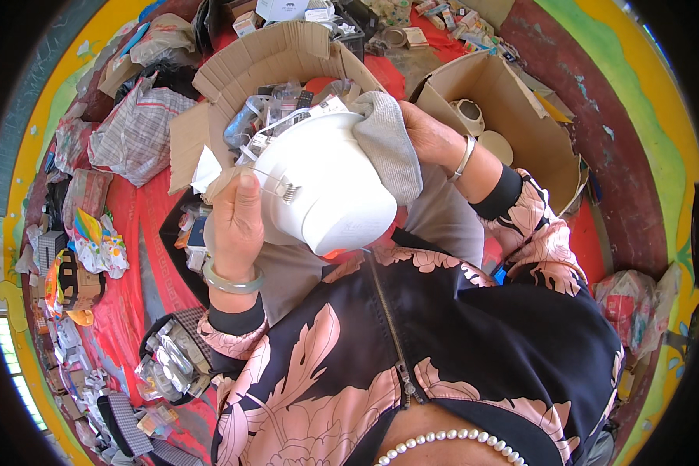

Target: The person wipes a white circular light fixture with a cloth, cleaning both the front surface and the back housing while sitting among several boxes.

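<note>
Left hand (237,221) grips white lamp housing (322,186); right hand (427,136) presses grey cloth (388,144).

White lamp housing (322,186), grey cloth (388,144); brown cardboard boxes (512,101); red floor covering (144,248); black jacket (458,349) with pink floral print.

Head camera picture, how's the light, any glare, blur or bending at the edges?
Head view: bright, even daylight, soft shadows. Mild glare on the white lamp housing, held by the left hand while the right hand presses a grey cloth on it. Centre sharp; the rim bends strongly and goes black at the corners.
</note>
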A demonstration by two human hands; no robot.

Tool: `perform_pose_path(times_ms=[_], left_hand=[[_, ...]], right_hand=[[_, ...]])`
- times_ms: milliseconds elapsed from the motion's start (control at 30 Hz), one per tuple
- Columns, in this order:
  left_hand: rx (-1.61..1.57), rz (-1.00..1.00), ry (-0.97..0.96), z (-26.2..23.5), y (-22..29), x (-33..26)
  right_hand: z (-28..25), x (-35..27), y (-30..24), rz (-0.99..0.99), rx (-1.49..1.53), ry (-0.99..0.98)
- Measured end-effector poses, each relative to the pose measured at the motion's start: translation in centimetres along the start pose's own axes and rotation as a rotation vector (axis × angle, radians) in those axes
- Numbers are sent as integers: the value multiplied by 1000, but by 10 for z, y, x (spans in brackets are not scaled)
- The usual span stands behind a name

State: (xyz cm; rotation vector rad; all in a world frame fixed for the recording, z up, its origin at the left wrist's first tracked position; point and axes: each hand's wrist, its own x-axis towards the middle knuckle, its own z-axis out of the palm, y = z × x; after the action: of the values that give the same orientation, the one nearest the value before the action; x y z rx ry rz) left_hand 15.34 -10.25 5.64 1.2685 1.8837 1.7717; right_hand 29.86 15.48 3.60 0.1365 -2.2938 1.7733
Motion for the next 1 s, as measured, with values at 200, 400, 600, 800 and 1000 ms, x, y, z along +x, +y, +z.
perform_pose_path(times_ms=[200,400,600,800,1000], left_hand=[[161,43,-268,17,24,10],[105,82,-322,27,4,15],[134,1,-231,5,12,17],[-195,-106,-37,-5,10,13],[-113,-57,-119,-5,14,15]], right_hand=[[15,23,-55,-159,-608,-198],[37,34,-89,-138,-842,-298],[4,25,-44,52,-422,-198],[-2,3,-24,93,-98,-33],[-6,16,-33,-67,-125,-138]])
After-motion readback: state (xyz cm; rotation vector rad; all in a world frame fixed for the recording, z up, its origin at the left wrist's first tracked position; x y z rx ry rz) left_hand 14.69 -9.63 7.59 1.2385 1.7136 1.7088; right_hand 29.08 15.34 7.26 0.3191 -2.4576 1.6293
